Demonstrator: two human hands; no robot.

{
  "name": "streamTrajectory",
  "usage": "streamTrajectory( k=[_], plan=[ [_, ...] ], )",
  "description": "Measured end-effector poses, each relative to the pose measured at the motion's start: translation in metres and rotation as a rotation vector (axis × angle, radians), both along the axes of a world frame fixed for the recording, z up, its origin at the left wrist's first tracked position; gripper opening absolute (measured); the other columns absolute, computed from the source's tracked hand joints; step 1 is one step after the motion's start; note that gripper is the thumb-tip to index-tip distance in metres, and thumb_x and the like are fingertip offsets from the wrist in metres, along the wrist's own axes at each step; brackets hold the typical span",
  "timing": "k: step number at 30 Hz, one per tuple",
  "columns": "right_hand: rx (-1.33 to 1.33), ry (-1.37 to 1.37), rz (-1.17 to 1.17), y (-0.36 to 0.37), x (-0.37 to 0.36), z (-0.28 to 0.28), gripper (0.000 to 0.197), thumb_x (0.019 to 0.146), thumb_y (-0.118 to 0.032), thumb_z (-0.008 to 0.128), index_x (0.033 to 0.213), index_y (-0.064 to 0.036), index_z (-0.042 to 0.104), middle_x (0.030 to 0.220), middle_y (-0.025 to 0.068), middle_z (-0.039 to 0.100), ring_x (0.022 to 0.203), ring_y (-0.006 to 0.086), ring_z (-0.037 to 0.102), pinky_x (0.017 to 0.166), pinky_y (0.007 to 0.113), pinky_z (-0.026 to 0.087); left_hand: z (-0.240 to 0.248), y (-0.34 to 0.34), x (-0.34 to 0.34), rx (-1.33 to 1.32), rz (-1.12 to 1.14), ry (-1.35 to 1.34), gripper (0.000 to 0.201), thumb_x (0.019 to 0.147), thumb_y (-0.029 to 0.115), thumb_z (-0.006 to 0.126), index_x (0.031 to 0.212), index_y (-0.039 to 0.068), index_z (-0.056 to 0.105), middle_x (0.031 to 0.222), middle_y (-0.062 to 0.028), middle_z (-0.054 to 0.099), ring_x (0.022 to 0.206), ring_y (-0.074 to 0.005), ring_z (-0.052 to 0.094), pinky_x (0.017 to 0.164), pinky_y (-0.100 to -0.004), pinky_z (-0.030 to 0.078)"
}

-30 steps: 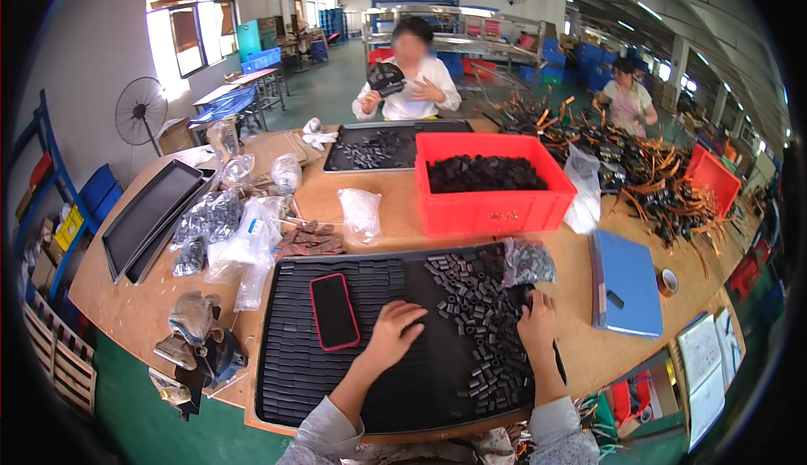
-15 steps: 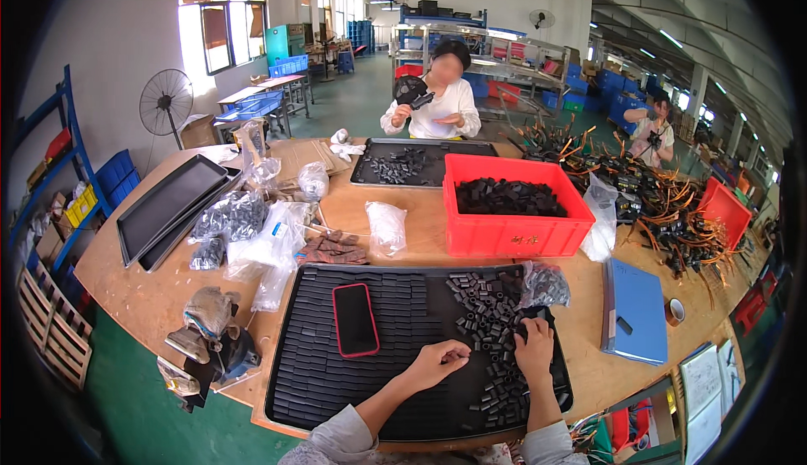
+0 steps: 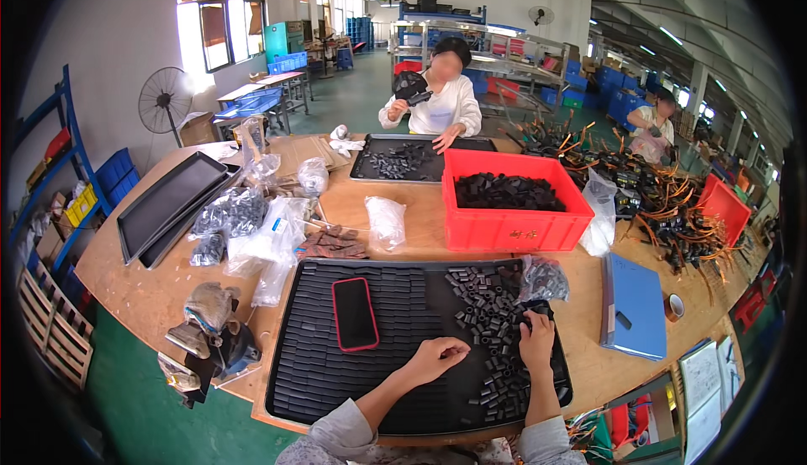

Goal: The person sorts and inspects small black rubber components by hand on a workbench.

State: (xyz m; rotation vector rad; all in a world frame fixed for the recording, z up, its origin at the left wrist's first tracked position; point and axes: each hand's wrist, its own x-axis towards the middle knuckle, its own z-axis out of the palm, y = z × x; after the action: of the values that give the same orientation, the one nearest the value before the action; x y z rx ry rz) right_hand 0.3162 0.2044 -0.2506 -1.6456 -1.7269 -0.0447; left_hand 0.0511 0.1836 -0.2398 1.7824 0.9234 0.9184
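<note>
Head view: a shallow black tray (image 3: 442, 290) with a raised rim and rounded corners lies in front of the person. Loose black tubes (image 3: 481, 298), short, hollow and smooth with a slight sheen, form an uneven heap on its right side. Flat black strips (image 3: 336, 385) are laid side by side in close rows on its left side; a phone (image 3: 356, 314) with a red edge rests on them.

The left hand (image 3: 435, 360) is above the tray, left of the heap, its fingers curled with the tips together; whether a tube is pinched between them cannot be told. The right hand (image 3: 536, 337) is lowered, fingers bent, at the right edge of the heap; its grip is likewise not discernible. A crinkled clear bag (image 3: 545, 278) of dark parts sits just beyond it.

The table (image 3: 126, 297) has a light brown, wood-like top with a curved appearance. It also carries a rigid red bin (image 3: 517, 231) filled with black pieces (image 3: 508, 192) and a flat blue folder (image 3: 635, 309).

The room has a green floor (image 3: 126, 389), a round wire-guarded fan (image 3: 164, 102) and a bright window (image 3: 225, 32). A co-worker (image 3: 441, 103) is across the table.
</note>
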Motion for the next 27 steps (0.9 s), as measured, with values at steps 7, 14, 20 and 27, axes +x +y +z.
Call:
streamTrajectory(
  k=[7, 14, 20, 27],
  plan=[
    [0.005, 0.101, 0.072, -0.001, -0.001, 0.005, 0.024, 0.080, -0.009, 0.070, 0.101, -0.0110, 0.060, 0.103, 0.0065, 0.062, 0.101, 0.0330, 0.051, 0.085, 0.045, 0.039, 0.002, 0.001, 0.000, 0.011, -0.007, 0.009, 0.018, 0.092, 0.014, 0.065, 0.107, 0.004, 0.069, 0.097, -0.0076, 0.071, 0.089, -0.0141, 0.067, 0.078, -0.0268, 0.053],
    [0.094, 0.237, 0.105, 0.002, -0.005, 0.005, 0.017, 0.083, -0.003, 0.064, 0.099, -0.0072, 0.059, 0.090, 0.0087, 0.064, 0.085, 0.0318, 0.057, 0.078, 0.043, 0.042, 0.000, 0.000, 0.002, 0.021, -0.007, -0.028, 0.018, 0.092, 0.013, 0.065, 0.107, 0.003, 0.069, 0.096, -0.0071, 0.071, 0.086, -0.0131, 0.067, 0.077, -0.0263, 0.053],
    [0.279, 0.230, -0.068, -0.004, -0.017, 0.015, 0.016, 0.083, 0.004, 0.063, 0.097, -0.0020, 0.060, 0.083, 0.0114, 0.063, 0.078, 0.0318, 0.059, 0.065, 0.040, 0.047, -0.001, 0.001, 0.000, 0.004, 0.008, -0.064, 0.020, 0.093, 0.014, 0.064, 0.109, 0.003, 0.068, 0.096, -0.0068, 0.071, 0.087, -0.0109, 0.066, 0.079, -0.0254, 0.053],
    [0.171, 0.619, 0.280, -0.044, -0.105, 0.038, 0.010, 0.083, 0.001, 0.067, 0.092, -0.0014, 0.063, 0.079, 0.0093, 0.064, 0.070, 0.0199, 0.065, 0.064, 0.030, 0.050, 0.013, -0.001, 0.003, -0.166, 0.066, -0.156, 0.029, 0.093, 0.021, 0.067, 0.112, -0.001, 0.062, 0.096, -0.0061, 0.068, 0.086, -0.0099, 0.064, 0.078, -0.0255, 0.053]
  ],
)
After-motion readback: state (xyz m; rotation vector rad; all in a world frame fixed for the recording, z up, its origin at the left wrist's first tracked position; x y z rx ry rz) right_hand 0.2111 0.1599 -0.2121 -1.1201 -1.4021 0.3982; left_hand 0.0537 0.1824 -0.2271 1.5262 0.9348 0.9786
